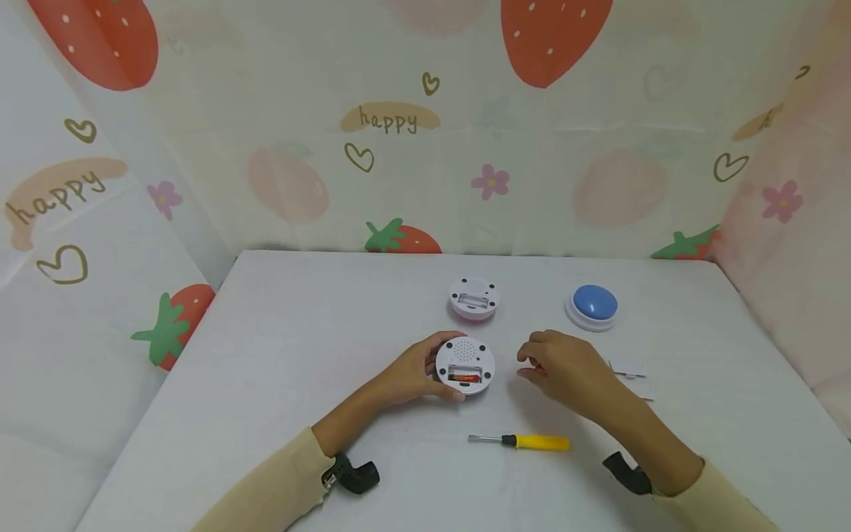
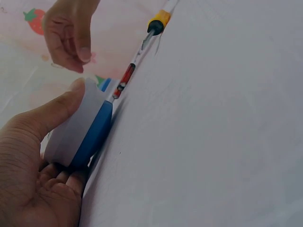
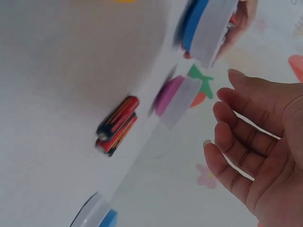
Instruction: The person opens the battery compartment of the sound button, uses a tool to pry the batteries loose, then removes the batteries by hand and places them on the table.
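My left hand (image 1: 415,373) holds a white sound button (image 1: 465,344) by its rim, underside up and blue dome (image 2: 96,135) facing the table. One red battery (image 1: 463,378) lies in its uncovered battery compartment, with bare room beside it. To the right, my right hand (image 1: 565,369) hovers over the table, fingers loosely bent and holding nothing. In the right wrist view, loose red-and-black batteries (image 3: 118,124) lie side by side on the table; the right hand hides them in the head view.
Behind stands another upturned button (image 1: 473,309), pink underneath, its compartment uncovered. A blue-domed button (image 1: 594,304) sits upright at the back right. A yellow-handled screwdriver (image 1: 541,442) lies in front. Small flat white pieces (image 1: 630,367) lie beside the right wrist.
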`<act>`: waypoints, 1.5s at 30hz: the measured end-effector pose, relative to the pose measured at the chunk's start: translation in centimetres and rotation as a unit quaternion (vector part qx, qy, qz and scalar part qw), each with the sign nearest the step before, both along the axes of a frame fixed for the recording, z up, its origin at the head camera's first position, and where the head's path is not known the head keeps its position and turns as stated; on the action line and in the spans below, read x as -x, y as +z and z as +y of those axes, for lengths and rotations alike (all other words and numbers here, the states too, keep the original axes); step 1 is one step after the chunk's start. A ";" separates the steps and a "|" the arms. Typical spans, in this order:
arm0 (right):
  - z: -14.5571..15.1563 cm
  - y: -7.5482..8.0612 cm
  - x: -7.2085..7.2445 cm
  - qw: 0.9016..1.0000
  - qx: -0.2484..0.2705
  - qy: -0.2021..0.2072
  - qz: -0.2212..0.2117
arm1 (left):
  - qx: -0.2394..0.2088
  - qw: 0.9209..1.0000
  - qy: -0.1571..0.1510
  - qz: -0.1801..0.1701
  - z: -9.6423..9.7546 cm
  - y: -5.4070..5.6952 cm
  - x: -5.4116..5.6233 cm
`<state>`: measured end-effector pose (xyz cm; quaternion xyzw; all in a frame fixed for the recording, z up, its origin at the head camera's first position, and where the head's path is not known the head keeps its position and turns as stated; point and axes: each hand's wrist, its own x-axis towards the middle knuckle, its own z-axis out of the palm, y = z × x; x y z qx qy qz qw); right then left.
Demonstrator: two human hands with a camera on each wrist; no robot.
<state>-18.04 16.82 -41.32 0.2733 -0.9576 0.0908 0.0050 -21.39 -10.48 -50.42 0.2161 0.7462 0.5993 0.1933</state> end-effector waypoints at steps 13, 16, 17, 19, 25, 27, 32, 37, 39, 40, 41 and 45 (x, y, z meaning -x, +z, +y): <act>-3.3 -0.1 -0.1 0.999 0.026 0.015 -0.014 | -0.007 1.000 -0.005 -0.001 0.0 -0.2 0.2; -3.9 -0.3 -0.2 0.999 0.027 0.019 -0.019 | -0.013 1.000 -0.008 -0.002 0.0 -0.2 0.1; -4.1 -0.4 -0.2 0.999 0.026 0.020 -0.021 | -0.017 1.000 -0.009 -0.003 0.1 -0.2 0.1; -4.4 -0.6 -0.2 0.999 0.023 0.022 -0.023 | -0.020 1.000 -0.011 -0.004 0.1 -0.1 0.1; -5.0 -1.1 -0.2 0.999 0.019 0.031 -0.021 | -0.019 1.000 -0.016 -0.002 0.0 -0.1 0.2; -5.2 -1.2 -0.2 0.999 0.020 0.032 -0.023 | -0.021 1.000 -0.017 -0.003 0.0 -0.1 0.2; -5.4 -1.3 -0.2 0.999 0.021 0.028 -0.028 | -0.022 1.000 -0.016 -0.005 0.0 0.0 0.1; -5.5 -1.6 -0.1 0.999 0.026 0.026 -0.030 | -0.017 1.000 -0.014 -0.001 -0.1 -0.2 0.2; -5.5 -1.6 -0.1 0.999 0.028 0.027 -0.029 | -0.018 1.000 -0.014 -0.001 -0.1 -0.2 0.2; -5.5 -1.7 0.0 0.999 0.028 0.028 -0.027 | -0.019 1.000 -0.014 -0.002 -0.1 -0.2 0.2; -5.5 -1.7 0.0 0.999 0.028 0.030 -0.025 | -0.020 1.000 -0.014 -0.003 -0.1 -0.2 0.2; -5.4 -1.5 0.0 0.999 0.030 0.034 -0.015 | -0.022 1.000 -0.012 -0.005 -0.1 -0.2 0.2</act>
